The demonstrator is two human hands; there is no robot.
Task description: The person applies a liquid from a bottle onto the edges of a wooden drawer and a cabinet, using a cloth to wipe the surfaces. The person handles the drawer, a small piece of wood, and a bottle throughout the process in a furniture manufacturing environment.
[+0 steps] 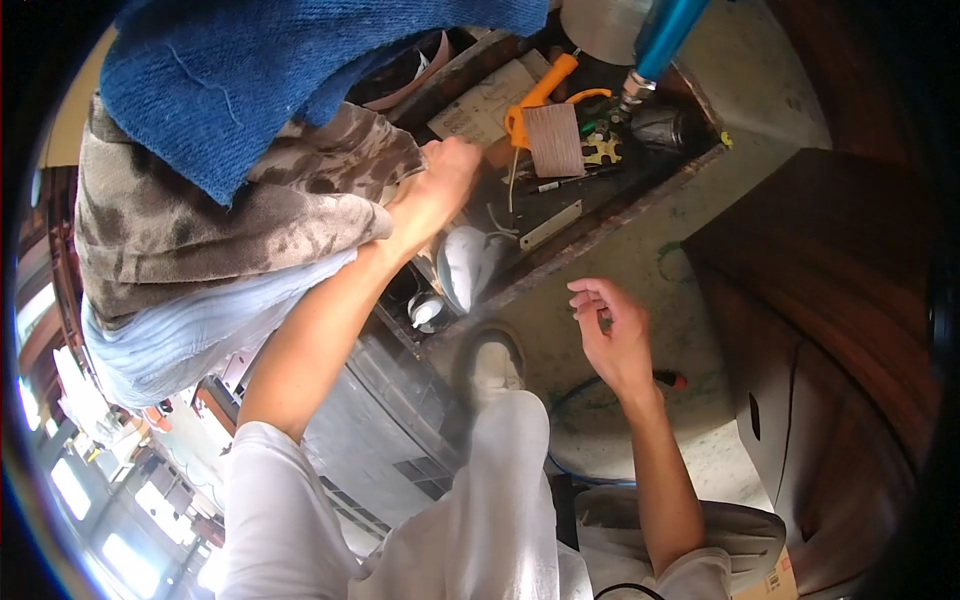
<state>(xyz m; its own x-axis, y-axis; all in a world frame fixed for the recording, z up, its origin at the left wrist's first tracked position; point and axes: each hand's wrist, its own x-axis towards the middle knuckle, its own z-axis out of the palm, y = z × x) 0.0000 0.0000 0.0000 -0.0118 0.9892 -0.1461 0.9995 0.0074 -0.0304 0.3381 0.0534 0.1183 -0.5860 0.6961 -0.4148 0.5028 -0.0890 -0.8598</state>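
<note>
My left hand (447,178) reaches over a dark tray (600,212), its fingers curled and blurred. A brownish piece (497,152) lies right by its fingertips; I cannot tell whether the hand grips it. Close by are an orange air blow gun (517,122) and a brown ribbed pad (555,143). A pale flat strip (550,225) and a whitish rounded bundle (463,265) lie in the tray's nearer part. My right hand (612,332) hangs over the floor beyond the tray's edge, fingers loosely bent and apart, holding nothing.
Stacked cloths, a blue towel (220,90), a brown patterned one (200,220) and a light blue one (190,330), rise at the left. A blue metallic tube (665,45) slants in from the top. Dark brown wooden panels (820,230) stand at the right. My shoe (495,365) is below the tray.
</note>
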